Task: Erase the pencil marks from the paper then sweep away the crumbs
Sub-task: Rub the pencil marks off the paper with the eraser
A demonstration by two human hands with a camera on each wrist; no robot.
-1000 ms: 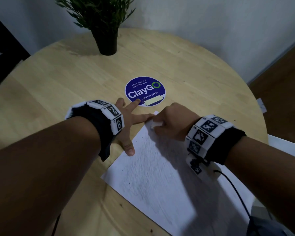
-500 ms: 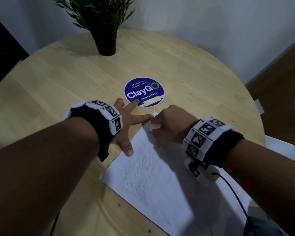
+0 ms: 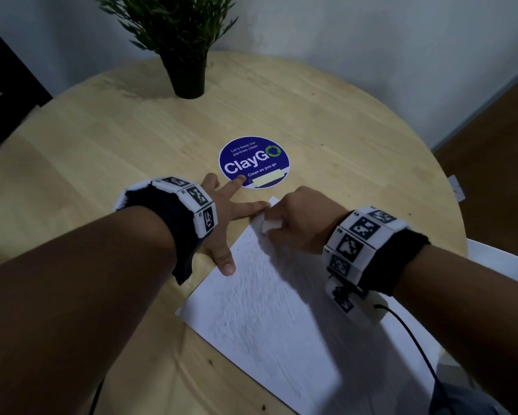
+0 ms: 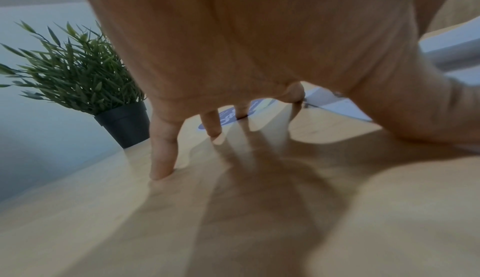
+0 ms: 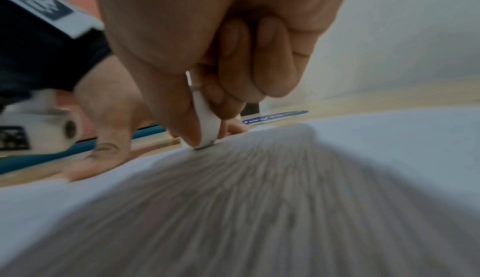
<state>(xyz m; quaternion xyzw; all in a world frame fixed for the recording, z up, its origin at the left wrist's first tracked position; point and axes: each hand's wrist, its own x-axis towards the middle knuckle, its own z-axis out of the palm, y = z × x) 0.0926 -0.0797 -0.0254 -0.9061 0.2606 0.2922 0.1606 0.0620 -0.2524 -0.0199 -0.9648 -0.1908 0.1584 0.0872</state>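
A white sheet of paper (image 3: 269, 319) with faint grey pencil shading lies on the round wooden table (image 3: 132, 139). My right hand (image 3: 299, 223) pinches a white eraser (image 3: 270, 225) and presses its tip onto the paper near the far corner; the right wrist view shows the eraser (image 5: 206, 121) between thumb and fingers, touching the shaded paper (image 5: 259, 199). My left hand (image 3: 224, 217) lies spread flat, thumb and index finger on the paper's left edge, the other fingers on the table. In the left wrist view my fingertips (image 4: 161, 166) press on the wood.
A round blue ClayGo sticker (image 3: 254, 162) lies just beyond the hands. A potted green plant (image 3: 179, 40) stands at the table's far side, also in the left wrist view as plant (image 4: 78, 80). A white chair (image 3: 500, 262) shows beyond the table's right edge. A few dark crumbs (image 3: 263, 407) lie near the front.
My right hand with the eraser has slid slightly left and toward me along the paper's far corner. My left hand has stayed pressed in place.
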